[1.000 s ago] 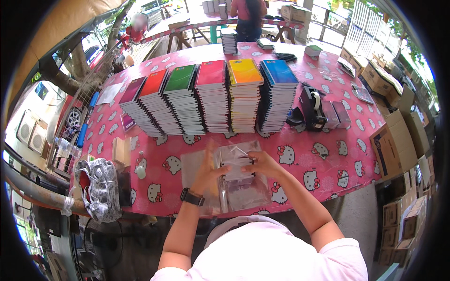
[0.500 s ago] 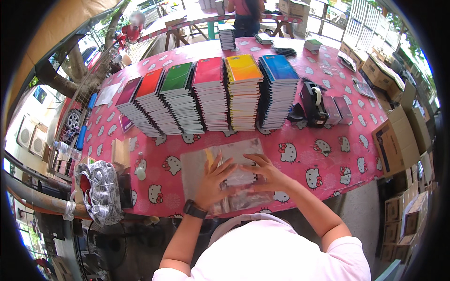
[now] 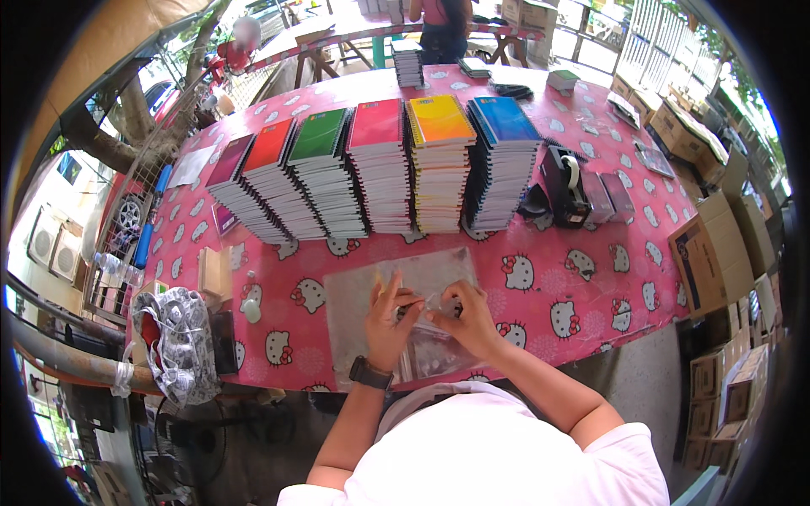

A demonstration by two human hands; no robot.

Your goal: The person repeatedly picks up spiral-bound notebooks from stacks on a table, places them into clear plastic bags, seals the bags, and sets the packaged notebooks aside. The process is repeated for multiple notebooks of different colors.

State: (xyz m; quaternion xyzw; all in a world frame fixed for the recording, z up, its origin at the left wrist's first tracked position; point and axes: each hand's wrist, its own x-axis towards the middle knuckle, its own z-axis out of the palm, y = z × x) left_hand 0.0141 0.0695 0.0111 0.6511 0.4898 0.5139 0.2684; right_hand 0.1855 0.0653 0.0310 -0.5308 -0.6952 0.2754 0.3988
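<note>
On the pink patterned tablecloth in front of me lies a greyish flat sheet, with crinkled clear plastic over its near part. My left hand is above it, thumb and forefinger pinched together while the other fingers point away from me. Close to its right, my right hand has its fingers curled into a pinch. Between the two sets of fingertips is a bit of clear plastic, partly hidden by the hands. A dark watch is on my left wrist.
Beyond my hands stand tall stacks of spiral notebooks in several colours. A black tape dispenser is to their right. At the left edge sits a patterned bag; an open cardboard box is on the right. A person stands far back.
My hands have gone from spread fingers over the plastic to pinching it close together. The right hand's fingers have curled in.
</note>
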